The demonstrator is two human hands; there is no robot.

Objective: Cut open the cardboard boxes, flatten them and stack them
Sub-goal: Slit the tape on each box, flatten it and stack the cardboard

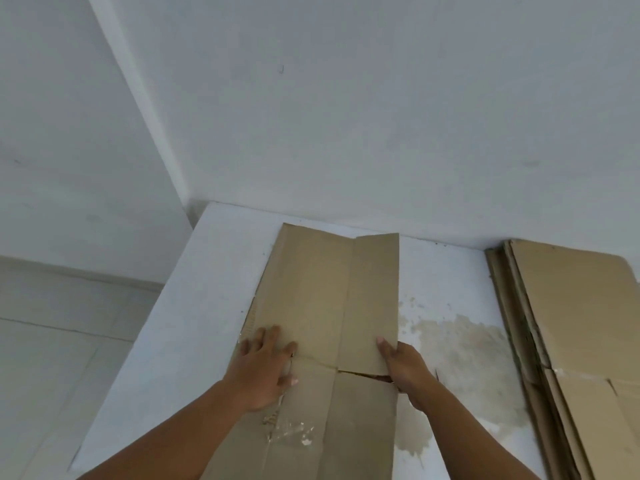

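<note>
my left hand (266, 367) presses flat on the flattened box (322, 306) lying on the white surface (194, 289); my right hand (403, 367) pinches its right edge. stacked cardboard (571, 323) lies to the right.

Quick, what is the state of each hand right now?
Left hand: open, pressing flat on the flattened box.
Right hand: closed on the right edge of the flattened box, thumb on top.
</note>
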